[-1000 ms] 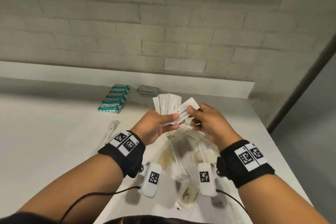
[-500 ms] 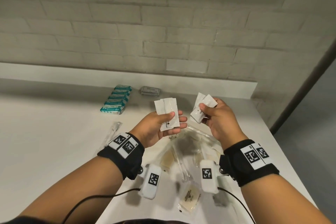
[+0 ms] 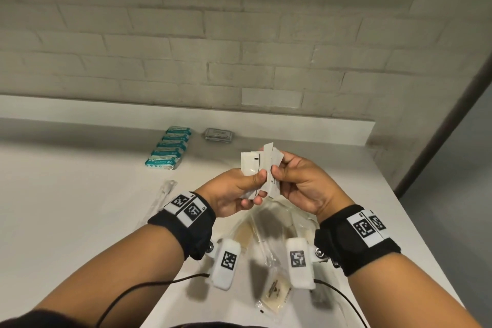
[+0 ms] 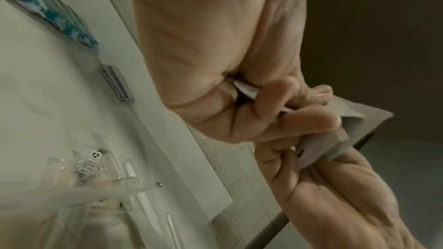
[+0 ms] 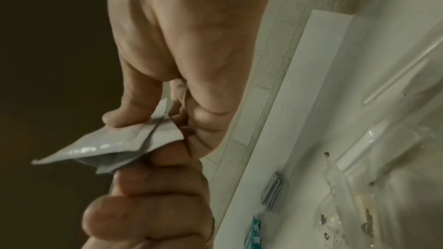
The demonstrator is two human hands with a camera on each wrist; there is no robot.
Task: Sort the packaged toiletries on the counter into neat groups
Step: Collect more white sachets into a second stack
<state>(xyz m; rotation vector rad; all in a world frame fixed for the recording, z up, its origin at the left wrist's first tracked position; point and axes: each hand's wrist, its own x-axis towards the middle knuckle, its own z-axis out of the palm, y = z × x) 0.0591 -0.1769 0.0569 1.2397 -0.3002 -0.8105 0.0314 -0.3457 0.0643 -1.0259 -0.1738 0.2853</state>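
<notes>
above the counter (image 3: 80, 194), left hand (image 3: 234, 192) and right hand (image 3: 300, 184) both pinching white sachets (image 3: 253, 165), print illegible

- Teal-and-white packets (image 3: 169, 150): six, in one overlapping row toward the counter's (image 3: 66, 194) back edge.
- Grey flat packets (image 3: 219, 135): one small stack just right of that row; how many it holds cannot be told.
- White sachets (image 3: 253, 165): several, fanned in the two hands; exact number unclear.
- Clear-wrapped items (image 3: 274, 293): a loose pile at the front edge, uncountable, plus one long one (image 3: 165, 194) lying apart to the left.
</notes>
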